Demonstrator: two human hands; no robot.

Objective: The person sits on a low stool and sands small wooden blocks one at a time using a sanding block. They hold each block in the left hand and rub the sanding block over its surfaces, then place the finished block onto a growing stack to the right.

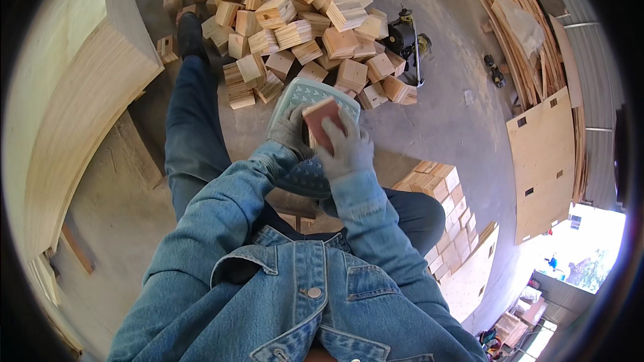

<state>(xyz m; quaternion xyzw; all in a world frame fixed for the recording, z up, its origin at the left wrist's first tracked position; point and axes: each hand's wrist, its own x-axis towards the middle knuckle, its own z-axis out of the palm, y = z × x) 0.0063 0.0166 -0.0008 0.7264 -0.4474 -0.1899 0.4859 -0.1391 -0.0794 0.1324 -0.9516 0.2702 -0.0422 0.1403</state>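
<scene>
Over a pale blue-green plastic stool with a patterned top (298,177), both my gloved hands are on one wooden block (320,121). Its upper face is flat and reddish-brown, while the edge by my left hand shows pale wood. Whether the reddish face is part of the block or a separate piece laid on it, I cannot tell. My left hand (292,133), in a grey glove, is closed around the block's left side. The right hand (345,144), in a lighter glove, has its fingers bent over the reddish face and right edge.
A heap of loose wooden blocks (288,20) lies beyond the stool. To its right stands a black-and-yellow power tool (406,37). Neatly stacked blocks (449,208) are by my right knee. Large plywood sheets stand at left (80,107) and right (543,161).
</scene>
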